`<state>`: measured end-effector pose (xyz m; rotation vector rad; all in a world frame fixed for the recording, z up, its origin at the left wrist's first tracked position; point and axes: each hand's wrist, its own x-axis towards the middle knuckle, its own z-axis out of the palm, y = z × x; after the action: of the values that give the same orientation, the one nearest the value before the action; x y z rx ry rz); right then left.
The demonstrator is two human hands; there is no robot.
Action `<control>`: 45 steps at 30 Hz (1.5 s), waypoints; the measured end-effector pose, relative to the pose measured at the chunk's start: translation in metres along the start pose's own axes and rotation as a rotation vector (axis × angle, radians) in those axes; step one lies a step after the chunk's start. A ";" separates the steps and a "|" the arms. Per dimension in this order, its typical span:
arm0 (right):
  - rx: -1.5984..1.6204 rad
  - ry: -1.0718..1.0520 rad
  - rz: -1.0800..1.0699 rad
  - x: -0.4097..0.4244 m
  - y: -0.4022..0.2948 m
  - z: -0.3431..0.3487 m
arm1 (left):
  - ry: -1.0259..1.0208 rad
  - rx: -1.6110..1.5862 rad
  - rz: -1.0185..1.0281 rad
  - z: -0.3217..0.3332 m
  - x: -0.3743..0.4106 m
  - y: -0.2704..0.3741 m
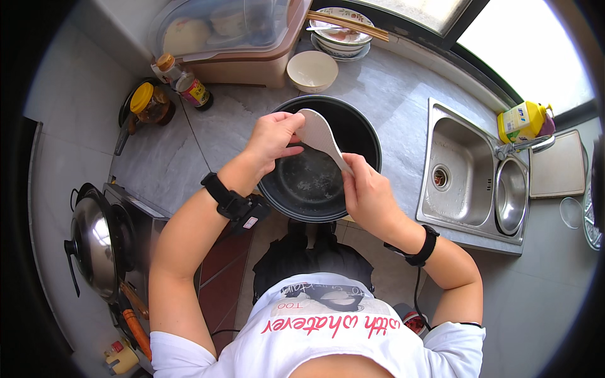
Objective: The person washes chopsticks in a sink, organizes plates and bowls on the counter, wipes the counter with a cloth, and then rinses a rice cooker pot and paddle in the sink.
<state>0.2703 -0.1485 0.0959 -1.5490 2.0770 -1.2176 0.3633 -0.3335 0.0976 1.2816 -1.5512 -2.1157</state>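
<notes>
A white rice paddle [321,134] with a dimpled face is held over a dark round inner pot [302,177]. My right hand [368,196] grips the paddle's handle. At the other end, my left hand [274,139] pinches the edge of the broad head between thumb and fingers. Below the paddle, bits of pale residue and wet marks show on the pot's bottom. The pot stands at the front edge of the grey countertop [397,141], close to my body. Both wrists wear black straps, the left one with a small device.
Behind the pot are a cream bowl [312,71], stacked bowls [342,47] with chopsticks [347,24], and a lidded storage box [236,66]. A sauce bottle [191,90] and yellow-lidded jar [153,104] stand left. A steel sink [463,141] lies right; a lidded wok [94,241] sits left.
</notes>
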 end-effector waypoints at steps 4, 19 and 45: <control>-0.006 0.024 -0.011 0.002 0.001 0.003 | 0.029 0.040 0.005 -0.005 0.013 -0.011; 0.121 0.008 0.095 0.007 0.006 -0.002 | -0.053 -0.046 -0.011 0.003 -0.001 0.003; 0.151 -0.003 0.121 0.011 0.008 -0.002 | 0.015 -0.041 0.026 0.007 0.011 -0.004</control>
<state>0.2595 -0.1565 0.0942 -1.3382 1.9940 -1.2942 0.3524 -0.3339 0.0894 1.2536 -1.5026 -2.1063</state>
